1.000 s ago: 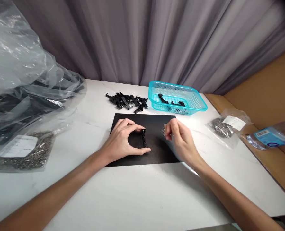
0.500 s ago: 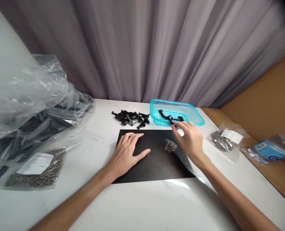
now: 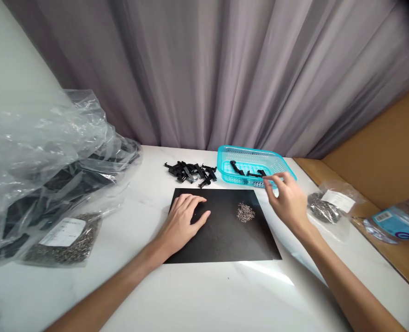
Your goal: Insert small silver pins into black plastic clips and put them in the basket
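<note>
My left hand (image 3: 184, 219) rests on the left part of a black mat (image 3: 221, 240), fingers spread and thumb apart, holding nothing. Over the front right edge of a turquoise plastic basket (image 3: 283, 170) is my right hand (image 3: 287, 200), with its fingers loosely apart and no part visible in them. Inside the basket lie a few black plastic parts (image 3: 237, 168). A heap of small metal screws (image 3: 245, 212) sits on the mat's upper right, between my hands. Behind the mat is a pile of similar black plastic parts (image 3: 186, 172).
Large clear plastic bags (image 3: 52, 138) with dark contents fill the left side. In front of them lies a labelled bag of small metal pieces (image 3: 76, 246). Another labelled bag (image 3: 325, 210) and a plastic bottle (image 3: 398, 223) lie at the right. A grey curtain (image 3: 190, 69) hangs behind.
My right hand has let go of a black plastic part, which now lies in the basket, and has drawn slightly right. My left hand stays on the mat. The view has shifted slightly.
</note>
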